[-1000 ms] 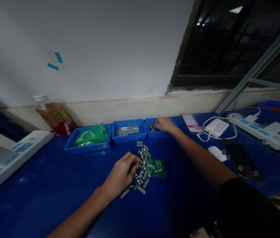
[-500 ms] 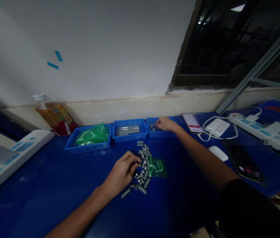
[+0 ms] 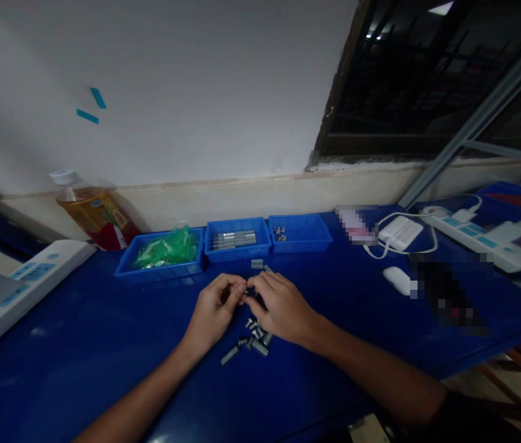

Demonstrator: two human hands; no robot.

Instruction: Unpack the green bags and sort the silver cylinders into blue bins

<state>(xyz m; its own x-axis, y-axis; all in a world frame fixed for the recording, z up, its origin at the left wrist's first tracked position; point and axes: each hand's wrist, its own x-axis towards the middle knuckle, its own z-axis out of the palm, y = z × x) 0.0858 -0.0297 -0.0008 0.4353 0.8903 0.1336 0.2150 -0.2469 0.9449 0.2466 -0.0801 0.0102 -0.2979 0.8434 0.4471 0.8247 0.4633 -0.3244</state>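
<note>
I have two bare hands, one left hand and one right hand. I count three small blue plastic boxes in a row, two long white plug strips, one clear plastic bottle of brown drink and two short blue wall strips. My hands hide some grey metal posts and shiny screws, so I can't count those.
</note>
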